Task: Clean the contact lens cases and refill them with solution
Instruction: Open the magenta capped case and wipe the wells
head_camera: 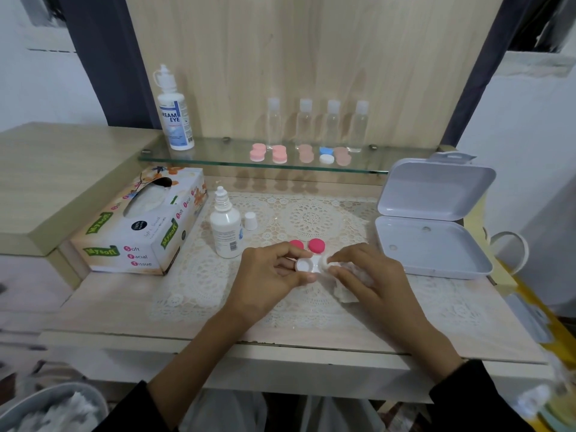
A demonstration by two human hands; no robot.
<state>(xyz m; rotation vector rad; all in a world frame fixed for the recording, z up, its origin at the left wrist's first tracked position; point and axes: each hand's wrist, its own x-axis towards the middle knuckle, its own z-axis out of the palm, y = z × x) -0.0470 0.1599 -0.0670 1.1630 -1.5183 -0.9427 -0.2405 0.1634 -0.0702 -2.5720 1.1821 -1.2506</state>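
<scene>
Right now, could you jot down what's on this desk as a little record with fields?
Left hand: holds the white lens case, wells open
Right hand: pinches a tissue at the case's right well
Pink caps: two, off, on the mat behind the case
Solution bottle: upright, uncapped, its cap beside it
Storage box: open, at right
Tissue box: at left
</scene>
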